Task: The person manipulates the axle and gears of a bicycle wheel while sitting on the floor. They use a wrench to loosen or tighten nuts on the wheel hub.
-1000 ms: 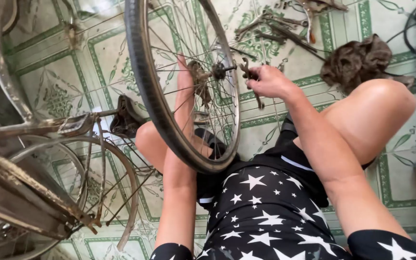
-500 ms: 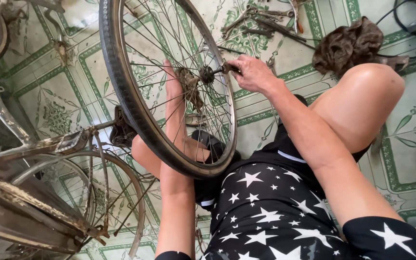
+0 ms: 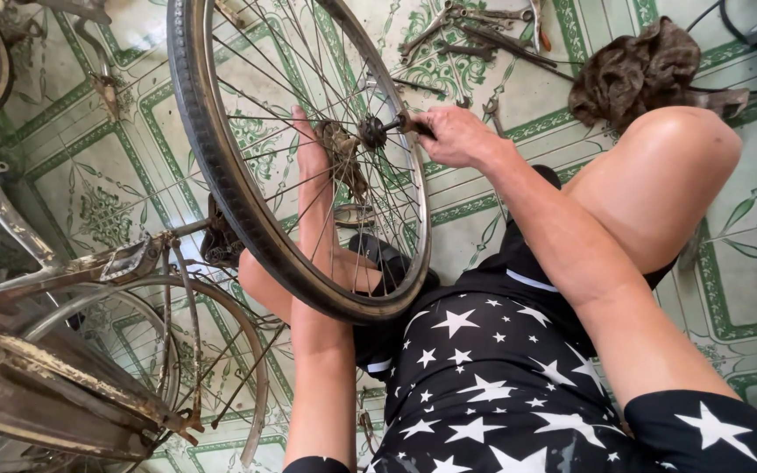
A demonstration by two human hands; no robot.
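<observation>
Person is sitting on a green-patterned tiled floor point(image 3: 107, 184), a bicycle wheel point(image 3: 221, 175) standing upright between the knees, its tyre resting against the lap. Right hand point(image 3: 453, 136) is closing its fingers around a small tool at the axle end of the hub point(image 3: 371, 131), on the near side of the spokes. Left hand point(image 3: 313, 153) is reaching up behind the spokes, fingers stretched flat and touching the far side of the hub; gripping nothing that I can tell. A brown rag point(image 3: 633, 70) and scattered wrenches point(image 3: 475, 22) are lying beyond the right knee. A rusty bicycle frame point(image 3: 54, 280) is sitting at left.
</observation>
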